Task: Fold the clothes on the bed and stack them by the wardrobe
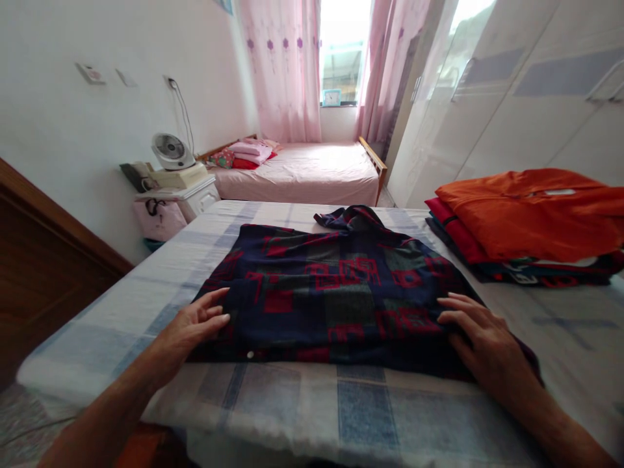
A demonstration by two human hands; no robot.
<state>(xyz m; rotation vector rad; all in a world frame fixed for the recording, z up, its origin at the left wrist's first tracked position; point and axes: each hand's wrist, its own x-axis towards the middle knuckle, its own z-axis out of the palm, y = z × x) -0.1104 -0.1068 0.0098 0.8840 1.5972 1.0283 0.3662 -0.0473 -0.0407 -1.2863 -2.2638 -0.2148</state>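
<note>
A dark navy shirt point(312, 292) with red and grey-green block patterns lies spread on the checked bedsheet point(365, 416) in front of me. Its collar end is bunched at the far side, and a small white button point(250, 355) shows near the front left edge. On the shirt's left edge rests my left hand point(197, 322), with thumb and fingers apart. My right hand point(480, 328) lies over the right part of the shirt, fingers slightly bent and spread. Neither hand grips the cloth.
To the right sits a stack of folded clothes with an orange garment point(531, 214) on top. A white cabinet point(207, 195) with a small fan point(171, 151) stands at the left. Beyond is a pink-covered bed point(312, 172); white wardrobes point(511, 110) line the right.
</note>
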